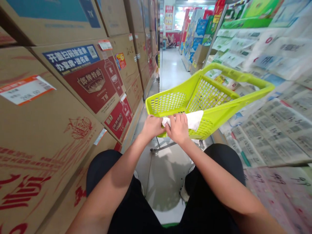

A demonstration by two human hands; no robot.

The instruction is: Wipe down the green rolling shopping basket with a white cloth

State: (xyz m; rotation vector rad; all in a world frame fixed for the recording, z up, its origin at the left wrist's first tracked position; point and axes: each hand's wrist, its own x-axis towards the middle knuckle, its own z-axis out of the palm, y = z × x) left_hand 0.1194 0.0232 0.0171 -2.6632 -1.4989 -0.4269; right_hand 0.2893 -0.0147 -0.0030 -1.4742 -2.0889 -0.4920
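In front of my knees stands a lime-green plastic shopping cart (220, 109) with perforated sides, tilted across the aisle. My right hand (178, 127) is closed over a white cloth (195, 119) against the cart's near rim, and part of the cloth trails out to the right. Close beside it, my left hand (153, 126) has its fingers curled over the same rim, next to the bunched end of the cloth. Whether the left fingers also pinch the cloth is hard to see. The two hands nearly touch.
Stacked cardboard cartons (95, 81) with price tags wall off the left side. On the right, shelves hold packs of tissue paper (275, 120), blurred at the edge. A tiled floor (172, 70) runs ahead, past an open carton (200, 57) and stacked blue boxes (201, 31).
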